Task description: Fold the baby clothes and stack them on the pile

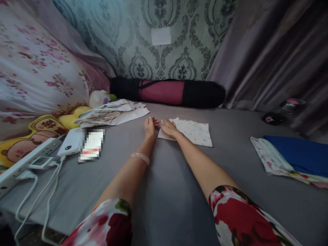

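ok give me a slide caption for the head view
Right hand on a white patterned cloth, left hand beside it, over a grey surface.

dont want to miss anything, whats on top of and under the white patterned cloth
The right hand rests on the left end of the white patterned cloth, hiding part of it. The cloth lies on the grey sheet; anything between them is covered.

- Cushion (pixel 28 145): one dark Chinese-style character near its top, too small and slanted to read surely.
- Slab (pixel 92 143): pixelated, orange-red band, nothing legible.
- White box (pixel 71 138): dark oval mark, nothing legible.
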Tool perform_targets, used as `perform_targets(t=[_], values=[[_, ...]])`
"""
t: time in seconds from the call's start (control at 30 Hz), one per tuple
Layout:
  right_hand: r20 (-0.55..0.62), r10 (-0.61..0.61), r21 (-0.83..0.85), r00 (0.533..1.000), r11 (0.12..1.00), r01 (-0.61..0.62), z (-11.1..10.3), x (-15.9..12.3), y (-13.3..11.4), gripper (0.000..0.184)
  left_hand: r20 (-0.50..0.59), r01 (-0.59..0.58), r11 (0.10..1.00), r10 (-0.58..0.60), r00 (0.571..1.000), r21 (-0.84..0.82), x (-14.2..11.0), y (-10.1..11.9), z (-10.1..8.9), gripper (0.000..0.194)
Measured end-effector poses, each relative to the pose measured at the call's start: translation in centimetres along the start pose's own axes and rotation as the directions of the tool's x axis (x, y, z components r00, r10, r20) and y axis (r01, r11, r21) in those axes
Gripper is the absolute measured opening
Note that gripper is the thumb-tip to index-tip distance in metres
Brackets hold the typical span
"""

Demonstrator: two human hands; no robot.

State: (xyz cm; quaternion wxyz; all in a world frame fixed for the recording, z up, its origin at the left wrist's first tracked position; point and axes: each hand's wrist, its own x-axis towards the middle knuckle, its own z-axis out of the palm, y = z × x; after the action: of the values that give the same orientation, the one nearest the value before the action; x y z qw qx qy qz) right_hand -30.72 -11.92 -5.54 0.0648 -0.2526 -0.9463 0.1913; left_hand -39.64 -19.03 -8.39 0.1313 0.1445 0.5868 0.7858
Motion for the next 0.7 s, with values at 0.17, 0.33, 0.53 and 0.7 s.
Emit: perform_targets(t=[0.17, 0.33, 0.53, 0.7], values=[[-0.148, 0.049, -0.089, 0.988, 0.994, -0.063, -1.2, -1.5, 2.6, 0.052, 0.125, -0.112, 0.983, 0.095, 0.988, 0.143, -0.8, 0.2, 0.2, 0.033], [-0.155, 0.077, -0.199, 0.985, 0.974, -0.107, -0.7, -2.7, 4.0, 0.054, 0.427, -0.365, 0.832, 0.175, 0.887, 0.417, -1.3, -0.1, 0.5, 0.021], [-0.144, 0.088, -0.216, 0.986, 0.969, -0.118, -0.4, -2.5, 3.9, 0.055, 0.578, -0.487, 0.658, 0.095, 0.81, 0.574, -1.2, -0.7, 0.6, 0.04], [-0.031, 0.123, -0.127, 0.992, 0.984, -0.126, -1.4, -1.7, 4.4, 0.056, 0.642, -0.582, 0.484, 0.052, 0.765, 0.654, -1.9, -0.1, 0.9, 0.041]])
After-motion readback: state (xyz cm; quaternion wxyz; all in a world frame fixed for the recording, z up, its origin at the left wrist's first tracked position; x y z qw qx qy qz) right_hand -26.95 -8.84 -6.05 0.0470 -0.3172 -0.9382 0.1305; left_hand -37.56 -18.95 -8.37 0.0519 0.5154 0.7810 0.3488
